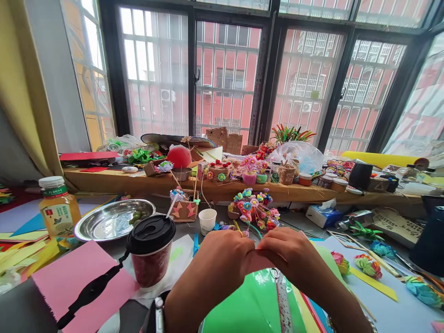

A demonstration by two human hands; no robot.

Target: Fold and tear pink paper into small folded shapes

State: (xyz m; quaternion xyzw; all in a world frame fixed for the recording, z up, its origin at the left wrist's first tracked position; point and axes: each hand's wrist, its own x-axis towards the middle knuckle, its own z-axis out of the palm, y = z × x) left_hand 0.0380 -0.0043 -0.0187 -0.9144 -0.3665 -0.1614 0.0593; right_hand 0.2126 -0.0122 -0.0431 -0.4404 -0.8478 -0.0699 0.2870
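My left hand (225, 252) and my right hand (289, 249) meet over the table, fingers closed on a small piece of pink paper (257, 262) that shows between them. Below them lies a shiny green sheet (243, 303), with a patterned ruler (283, 303) on it. To the left of my left hand stands a dark red cup with a black lid (151, 252). A larger pink sheet (83, 282) with a black strap-like piece across it lies at the lower left. Just beyond my hands is a bunch of colourful small flowers (255, 207).
At the left stand a juice bottle (58, 210) and a metal plate (100, 219). A paper cup (207, 221) is beyond my left hand. Crumpled paper flowers (367, 265) and a tissue box (324, 216) are at the right. Crafts crowd the window ledge (145, 186).
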